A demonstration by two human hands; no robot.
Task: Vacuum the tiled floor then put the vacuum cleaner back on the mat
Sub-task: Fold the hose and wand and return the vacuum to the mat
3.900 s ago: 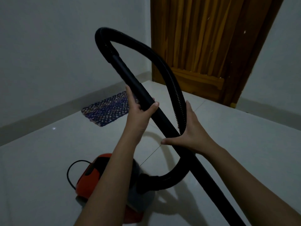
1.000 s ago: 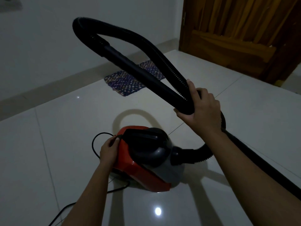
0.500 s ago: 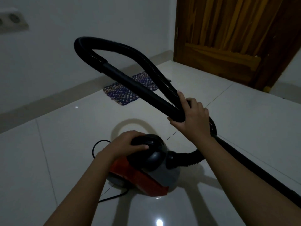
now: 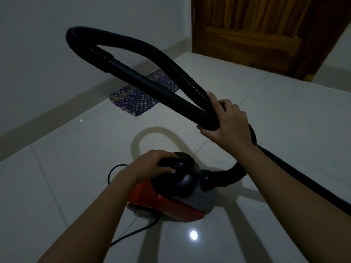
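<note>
A red, grey and black vacuum cleaner (image 4: 182, 202) rests on the glossy white tiled floor (image 4: 284, 120) just in front of me. My left hand (image 4: 152, 166) is closed around its black top handle. My right hand (image 4: 228, 120) grips the rigid black tube (image 4: 152, 86) and the ribbed hose (image 4: 171, 63) together, where the two lie side by side. The hose loops up to the left and curves back down into the cleaner's front. The tube runs past my right arm out of the frame at the lower right. A blue patterned mat (image 4: 140, 97) lies by the far wall.
A black power cord (image 4: 133, 232) trails from the cleaner's rear across the tiles toward me. A wooden door (image 4: 256, 31) stands at the back right. A grey wall with a pale skirting (image 4: 57, 114) runs along the left.
My left hand let go of the tube, went down to the cleaner's rear, then settled on its top handle. My right hand kept hold of tube and hose throughout.
</note>
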